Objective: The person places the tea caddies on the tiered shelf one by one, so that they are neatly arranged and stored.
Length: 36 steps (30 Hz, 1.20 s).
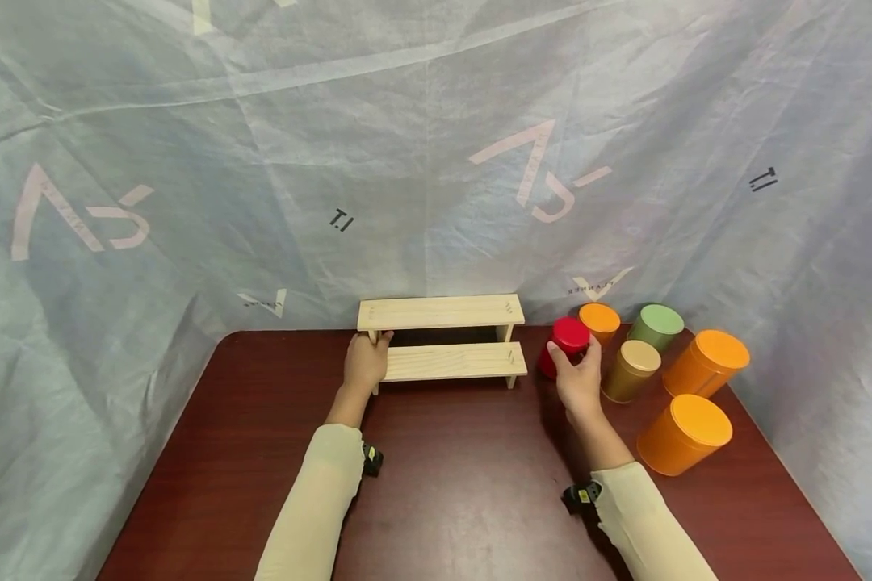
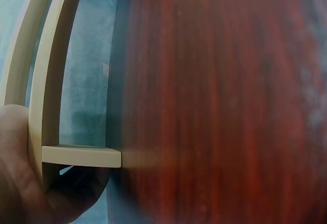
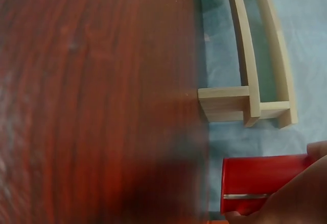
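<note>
A pale two-step wooden shelf [image 1: 443, 361] stands at the back of the table. My left hand [image 1: 366, 361] grips its left end at the lower board; in the left wrist view the thumb [image 2: 13, 132] lies along the board and fingers curl beneath, partly hidden behind the leg [image 2: 82, 156]. To the right of the shelf, my right hand [image 1: 580, 375] holds a red lidded canister [image 1: 571, 332] between thumb and fingers. In the right wrist view the red canister [image 3: 255, 178] appears raised slightly off the table, with a pale stripe on its side.
Right of the red canister stand a small orange canister [image 1: 599, 318], a green one [image 1: 657, 327], a gold one [image 1: 630, 371] and two larger orange canisters [image 1: 706, 363], [image 1: 685, 434]. Grey printed cloth [image 1: 421, 202] hangs behind the dark red-brown table [image 1: 443, 476].
</note>
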Tool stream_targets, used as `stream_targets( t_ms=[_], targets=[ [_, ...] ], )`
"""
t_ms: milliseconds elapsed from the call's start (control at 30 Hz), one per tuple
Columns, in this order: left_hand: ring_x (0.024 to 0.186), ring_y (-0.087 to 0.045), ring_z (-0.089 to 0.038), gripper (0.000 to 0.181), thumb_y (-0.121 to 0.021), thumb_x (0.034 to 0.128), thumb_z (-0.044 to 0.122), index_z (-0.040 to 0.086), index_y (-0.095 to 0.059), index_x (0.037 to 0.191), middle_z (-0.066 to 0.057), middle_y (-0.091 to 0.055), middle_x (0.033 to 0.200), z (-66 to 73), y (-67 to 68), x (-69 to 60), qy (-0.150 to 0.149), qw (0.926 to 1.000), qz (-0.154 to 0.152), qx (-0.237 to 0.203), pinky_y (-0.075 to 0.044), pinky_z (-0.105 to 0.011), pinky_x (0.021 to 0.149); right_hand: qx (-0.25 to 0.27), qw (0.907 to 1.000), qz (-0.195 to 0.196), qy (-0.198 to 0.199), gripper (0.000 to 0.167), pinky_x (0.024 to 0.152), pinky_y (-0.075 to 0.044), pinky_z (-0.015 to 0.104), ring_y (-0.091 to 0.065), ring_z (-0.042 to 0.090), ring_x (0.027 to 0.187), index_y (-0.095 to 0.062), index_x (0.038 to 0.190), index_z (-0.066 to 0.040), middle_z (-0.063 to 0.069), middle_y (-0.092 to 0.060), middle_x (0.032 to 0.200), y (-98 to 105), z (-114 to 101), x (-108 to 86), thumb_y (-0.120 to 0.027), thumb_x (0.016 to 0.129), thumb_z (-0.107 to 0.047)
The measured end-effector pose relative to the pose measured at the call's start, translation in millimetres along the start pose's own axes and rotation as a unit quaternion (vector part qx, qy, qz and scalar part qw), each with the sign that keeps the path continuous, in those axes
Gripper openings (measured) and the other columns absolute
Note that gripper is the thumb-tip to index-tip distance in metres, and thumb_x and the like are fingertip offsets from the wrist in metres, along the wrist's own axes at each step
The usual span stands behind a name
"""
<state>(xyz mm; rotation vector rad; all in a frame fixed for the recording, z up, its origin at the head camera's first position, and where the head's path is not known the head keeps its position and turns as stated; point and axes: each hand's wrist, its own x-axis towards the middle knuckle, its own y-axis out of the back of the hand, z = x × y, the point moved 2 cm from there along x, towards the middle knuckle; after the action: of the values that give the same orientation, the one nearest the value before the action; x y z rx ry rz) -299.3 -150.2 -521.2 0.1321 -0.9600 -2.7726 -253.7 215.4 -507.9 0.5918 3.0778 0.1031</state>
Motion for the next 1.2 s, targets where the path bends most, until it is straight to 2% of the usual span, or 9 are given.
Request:
stream_targets(
  t_ms=[133, 300, 400, 667, 867, 1067, 1200],
  targets=[
    [0.070, -0.048, -0.026, 0.053, -0.049, 0.1112, 0.048, 0.011, -0.047, 0.073, -0.015, -0.051, 0.096, -2.8, 0.4, 2.4, 0.006, 0.9999, -0.008, 0.001, -0.043, -0.034, 0.059, -0.012, 0.9999, -0.006, 0.009, 0.075, 0.122, -0.039, 0.045, -0.045, 0.030, 0.140, -0.026, 0.162, -0.005, 0.019, -0.041, 0.159, -2.7, -4.2, 0.5, -0.069, 0.102, -0.020],
    [0.068, -0.049, -0.026, 0.052, -0.047, 0.1115, 0.049, 0.010, -0.051, 0.078, -0.016, -0.051, 0.101, -4.7, 0.8, 3.7, 0.019, 0.9996, -0.021, 0.003, -0.044, -0.033, 0.056, -0.027, 0.9992, -0.006, 0.028, 0.071, 0.103, -0.044, 0.023, -0.051, 0.020, 0.123, -0.034, 0.159, -0.005, 0.018, -0.048, 0.153, -5.8, -8.4, 0.4, -0.072, 0.101, -0.019],
    [0.066, -0.049, -0.025, 0.052, -0.045, 0.1120, 0.050, 0.010, -0.051, 0.078, -0.017, -0.051, 0.101, -4.9, 1.0, 4.4, 0.015, 0.9995, -0.027, 0.006, -0.045, -0.033, 0.055, -0.033, 0.9986, -0.006, 0.041, 0.071, 0.094, -0.043, 0.013, -0.052, 0.016, 0.118, -0.035, 0.159, -0.005, 0.018, -0.051, 0.150, -6.5, -11.4, -1.6, -0.072, 0.100, -0.019],
    [0.054, -0.044, -0.019, 0.050, -0.038, 0.1157, 0.036, 0.009, -0.055, 0.077, -0.019, -0.054, 0.105, -3.1, -0.2, 6.5, 0.016, 0.9988, -0.039, 0.025, -0.043, -0.031, 0.051, -0.044, 0.9972, -0.030, 0.053, 0.078, 0.098, -0.043, 0.015, -0.052, 0.028, 0.132, -0.031, 0.162, -0.006, 0.018, -0.049, 0.154, -7.3, -22.6, -6.3, -0.074, 0.099, -0.022],
    [0.053, -0.045, -0.019, 0.054, -0.034, 0.1161, 0.029, 0.008, -0.057, 0.072, -0.021, -0.054, 0.111, -2.9, -0.2, 5.0, 0.009, 0.9985, -0.041, 0.035, -0.043, -0.031, 0.052, -0.058, 0.9946, -0.034, 0.078, 0.076, 0.093, -0.045, 0.009, -0.056, 0.029, 0.128, -0.035, 0.160, -0.006, 0.017, -0.052, 0.150, -10.0, -29.2, -8.9, -0.076, 0.098, -0.020],
    [0.050, -0.041, -0.018, 0.055, -0.035, 0.1160, 0.027, 0.009, -0.055, 0.068, -0.021, -0.055, 0.111, -1.3, 0.7, 3.8, 0.012, 0.9985, -0.042, 0.034, -0.041, -0.030, 0.050, -0.064, 0.9907, -0.043, 0.111, 0.072, 0.096, -0.047, 0.015, -0.057, 0.027, 0.124, -0.038, 0.157, -0.004, 0.019, -0.054, 0.146, -14.4, -38.2, -10.5, -0.076, 0.097, -0.017],
    [0.055, -0.045, -0.019, 0.054, -0.035, 0.1156, 0.026, 0.008, -0.056, 0.069, -0.022, -0.056, 0.114, 0.4, 0.2, 3.9, 0.010, 0.9983, -0.041, 0.040, -0.043, -0.031, 0.052, -0.061, 0.9895, -0.053, 0.119, 0.070, 0.096, -0.047, 0.013, -0.057, 0.024, 0.122, -0.039, 0.156, -0.004, 0.019, -0.055, 0.146, -16.9, -42.8, -11.6, -0.075, 0.098, -0.016]
  ],
)
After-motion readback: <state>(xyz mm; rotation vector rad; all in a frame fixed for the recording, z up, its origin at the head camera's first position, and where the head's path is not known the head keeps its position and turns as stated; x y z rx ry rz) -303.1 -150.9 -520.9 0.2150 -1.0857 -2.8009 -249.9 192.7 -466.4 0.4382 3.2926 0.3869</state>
